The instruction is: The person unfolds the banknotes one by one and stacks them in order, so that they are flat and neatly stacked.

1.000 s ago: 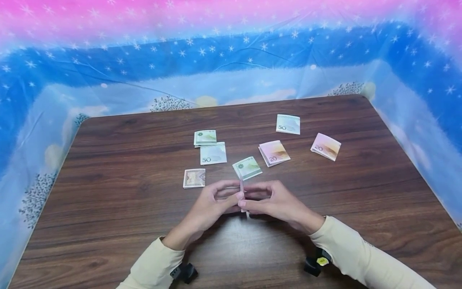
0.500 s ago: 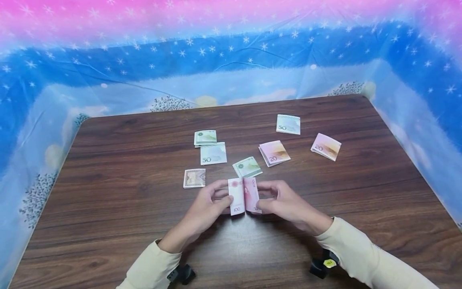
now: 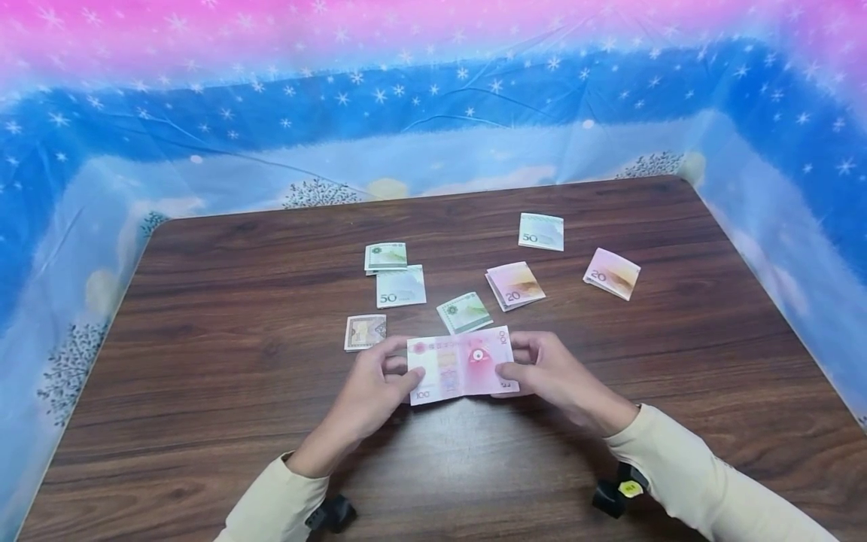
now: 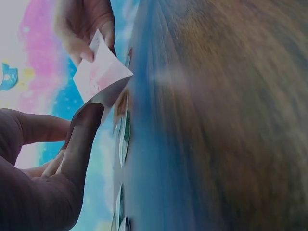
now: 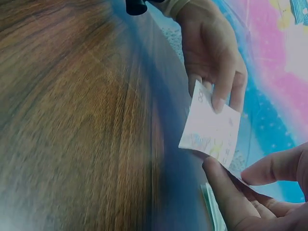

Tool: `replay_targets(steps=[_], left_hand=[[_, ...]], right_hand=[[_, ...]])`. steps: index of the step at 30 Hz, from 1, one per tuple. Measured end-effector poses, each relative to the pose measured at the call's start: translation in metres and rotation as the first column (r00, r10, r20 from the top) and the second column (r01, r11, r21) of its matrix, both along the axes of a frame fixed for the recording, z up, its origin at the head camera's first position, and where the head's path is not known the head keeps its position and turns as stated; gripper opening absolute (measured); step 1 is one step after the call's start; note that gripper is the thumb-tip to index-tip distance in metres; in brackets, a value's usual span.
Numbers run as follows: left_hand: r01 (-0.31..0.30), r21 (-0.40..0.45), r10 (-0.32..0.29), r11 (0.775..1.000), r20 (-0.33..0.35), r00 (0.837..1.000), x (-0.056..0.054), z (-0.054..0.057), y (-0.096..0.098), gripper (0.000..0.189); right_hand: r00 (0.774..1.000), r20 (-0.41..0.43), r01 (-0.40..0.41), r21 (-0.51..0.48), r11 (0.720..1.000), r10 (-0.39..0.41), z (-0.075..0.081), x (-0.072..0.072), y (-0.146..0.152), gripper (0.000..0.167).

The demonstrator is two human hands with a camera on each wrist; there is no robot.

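A pink 100 banknote (image 3: pixel 450 373) is spread out above the near half of the table, a crease down its middle. My left hand (image 3: pixel 366 395) pinches its left end, thumb on the face turned to me. At the other end my right hand (image 3: pixel 562 380) pinches it the same way. Both wrist views show the banknote bowed between the two hands, clear of the wood. Just beyond its upper edge lies a folded green note (image 3: pixel 465 312). A folded brownish note (image 3: pixel 366 333) is close to the left fingers.
Farther back on the wooden table (image 3: pixel 237 301) are a green note (image 3: pixel 386 256) overlapping a folded 50 note (image 3: pixel 401 290), another 50 note (image 3: pixel 541 232), and two folded 20 notes, one nearer the middle (image 3: pixel 518 286). A snowflake-patterned cloth (image 3: pixel 433 98) stands behind.
The banknote was edge-on and folded between the fingers; it has opened out to a flat sheet. Both hands have moved apart, left and right. Notes on the table stay put.
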State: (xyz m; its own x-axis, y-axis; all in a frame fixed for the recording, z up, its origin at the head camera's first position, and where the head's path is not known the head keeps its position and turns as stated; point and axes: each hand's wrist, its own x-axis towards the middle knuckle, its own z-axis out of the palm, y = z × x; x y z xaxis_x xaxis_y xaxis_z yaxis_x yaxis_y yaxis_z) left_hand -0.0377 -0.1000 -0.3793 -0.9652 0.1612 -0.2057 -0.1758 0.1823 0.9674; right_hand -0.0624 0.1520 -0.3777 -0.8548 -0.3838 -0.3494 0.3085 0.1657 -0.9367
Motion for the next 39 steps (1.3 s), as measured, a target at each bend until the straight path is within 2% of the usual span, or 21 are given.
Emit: replay_targets(steps=[3, 9, 14, 17, 20, 22, 24, 26, 31, 35, 39], left_hand=[[0.001, -0.003, -0.001, 1.000, 0.004, 1.000, -0.001, -0.002, -0.004, 0.034], [-0.028, 0.010, 0.028, 1.000, 0.055, 0.998, -0.002, -0.008, -0.009, 0.032], [-0.026, -0.010, 0.027, 1.000, 0.056, 0.998, -0.004, -0.010, -0.013, 0.032], [-0.024, -0.043, 0.026, 0.999, 0.049, 0.998, -0.005, -0.012, -0.015, 0.032], [-0.010, -0.100, 0.014, 0.995, 0.043, 0.999, -0.005, -0.013, -0.015, 0.033], [0.009, -0.166, -0.004, 0.986, 0.029, 1.000, -0.006, -0.013, -0.015, 0.036], [0.032, -0.259, -0.029, 0.965, 0.016, 0.999, -0.005, -0.012, -0.015, 0.039], [0.054, -0.360, -0.061, 0.931, -0.007, 0.998, -0.005, -0.011, -0.015, 0.042], [0.061, -0.560, -0.147, 0.826, -0.110, 0.983, -0.007, -0.010, -0.013, 0.044], [0.033, -0.639, -0.195, 0.768, -0.184, 0.963, -0.008, -0.009, -0.011, 0.043], [0.030, -0.673, -0.224, 0.739, -0.203, 0.953, -0.008, -0.009, -0.010, 0.043]], right_hand=[[1.000, 0.012, 0.014, 0.018, 1.000, -0.015, -0.002, -0.001, 0.004, 0.041], [0.998, 0.043, 0.043, 0.071, 0.997, -0.047, -0.006, -0.006, 0.008, 0.039], [0.999, 0.039, 0.022, 0.089, 0.996, -0.026, -0.010, -0.006, 0.010, 0.022], [1.000, 0.018, 0.017, 0.103, 0.995, -0.019, -0.012, -0.007, 0.012, 0.011], [1.000, 0.004, 0.007, 0.102, 0.995, -0.007, -0.015, -0.008, 0.014, 0.010], [1.000, -0.004, -0.010, 0.101, 0.995, 0.010, -0.017, -0.008, 0.015, 0.011], [0.999, -0.014, -0.028, 0.110, 0.994, 0.030, -0.018, -0.009, 0.015, 0.013], [0.999, -0.027, -0.039, 0.138, 0.990, 0.043, -0.019, -0.009, 0.016, 0.015], [0.997, -0.050, -0.043, 0.216, 0.975, 0.055, -0.020, -0.010, 0.017, 0.019], [0.993, -0.087, -0.055, 0.297, 0.953, 0.085, -0.020, -0.011, 0.016, 0.021], [0.983, -0.140, -0.057, 0.390, 0.919, 0.120, -0.021, -0.012, 0.016, 0.023]])
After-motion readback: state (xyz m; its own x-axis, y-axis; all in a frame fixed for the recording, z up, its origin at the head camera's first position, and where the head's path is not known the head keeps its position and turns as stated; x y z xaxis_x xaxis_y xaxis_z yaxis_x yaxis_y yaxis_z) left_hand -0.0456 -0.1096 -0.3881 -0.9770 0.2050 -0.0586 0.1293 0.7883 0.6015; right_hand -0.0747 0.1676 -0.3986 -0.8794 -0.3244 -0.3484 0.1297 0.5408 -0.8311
